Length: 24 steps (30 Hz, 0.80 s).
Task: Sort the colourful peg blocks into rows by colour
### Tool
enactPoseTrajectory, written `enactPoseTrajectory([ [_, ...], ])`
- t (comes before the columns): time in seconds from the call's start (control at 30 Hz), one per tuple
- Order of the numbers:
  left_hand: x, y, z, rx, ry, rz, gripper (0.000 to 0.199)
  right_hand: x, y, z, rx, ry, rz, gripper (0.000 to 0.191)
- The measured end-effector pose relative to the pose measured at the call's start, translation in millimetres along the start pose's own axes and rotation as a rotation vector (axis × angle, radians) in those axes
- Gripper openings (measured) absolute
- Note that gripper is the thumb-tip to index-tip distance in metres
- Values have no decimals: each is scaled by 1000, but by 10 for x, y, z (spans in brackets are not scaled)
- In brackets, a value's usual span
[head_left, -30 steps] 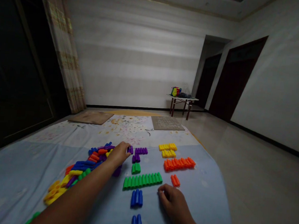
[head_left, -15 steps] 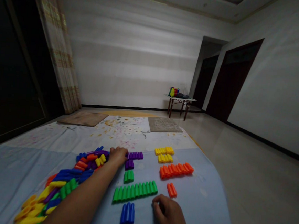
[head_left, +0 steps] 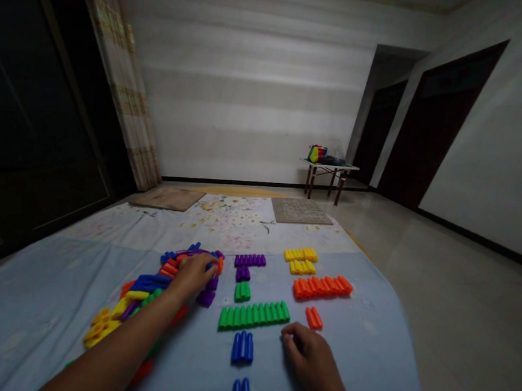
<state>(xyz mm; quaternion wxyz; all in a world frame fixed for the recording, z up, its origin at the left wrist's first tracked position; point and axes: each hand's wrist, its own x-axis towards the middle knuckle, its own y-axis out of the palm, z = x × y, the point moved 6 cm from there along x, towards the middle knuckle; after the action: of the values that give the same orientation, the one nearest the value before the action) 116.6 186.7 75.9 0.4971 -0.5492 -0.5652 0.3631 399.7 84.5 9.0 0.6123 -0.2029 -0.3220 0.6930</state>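
My left hand (head_left: 195, 274) is over the heap of coloured plastic pegs, its fingers curled down among purple pegs (head_left: 206, 298) and an orange one. What its fingertips grip, if anything, is hidden. My right hand (head_left: 309, 351) rests on the cloth with fingers curled in and nothing visible in them. It lies just below a pair of orange pegs (head_left: 314, 318) and beside the right end of a long green row (head_left: 255, 315). Left of it stand blue pegs (head_left: 243, 347). Farther up are a short green group (head_left: 242, 291), a purple row (head_left: 250, 260) and a smaller purple group (head_left: 243, 273).
An orange row (head_left: 322, 288) and two yellow rows (head_left: 300, 255) lie on the right. Yellow pegs (head_left: 101, 327) spread at the heap's near left. Two flat boards, one brown (head_left: 170, 198) and one grey (head_left: 301, 211), lie at the far edge of the floral cloth (head_left: 223, 219).
My left hand has drawn back from the end of the purple row, leftward onto the heap. My right hand stays near the orange pair. The view has shifted a little.
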Motion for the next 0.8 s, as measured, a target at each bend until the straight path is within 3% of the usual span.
enactPoseTrajectory([
  [0.1, -270, 86, -15, -1, 91, 20, 30, -1, 1, -10, -7, 2, -3, 25],
  [0.2, -380, 188, -70, 47, 152, 30, 37, -4, 7, -16, -26, 3, -4, 25],
  [0.53, 10, 257, -148, 227, 106, 105, 50, 1, 40, -49, -45, -14, -25, 25],
  [0.67, -29, 230, -72, 244, 72, 94, 48, -8, 35, -40, -48, -28, -38, 26],
  [0.8, -229, 154, -31, 247, 118, 101, 38, -10, 31, -36, -46, -32, -32, 27],
])
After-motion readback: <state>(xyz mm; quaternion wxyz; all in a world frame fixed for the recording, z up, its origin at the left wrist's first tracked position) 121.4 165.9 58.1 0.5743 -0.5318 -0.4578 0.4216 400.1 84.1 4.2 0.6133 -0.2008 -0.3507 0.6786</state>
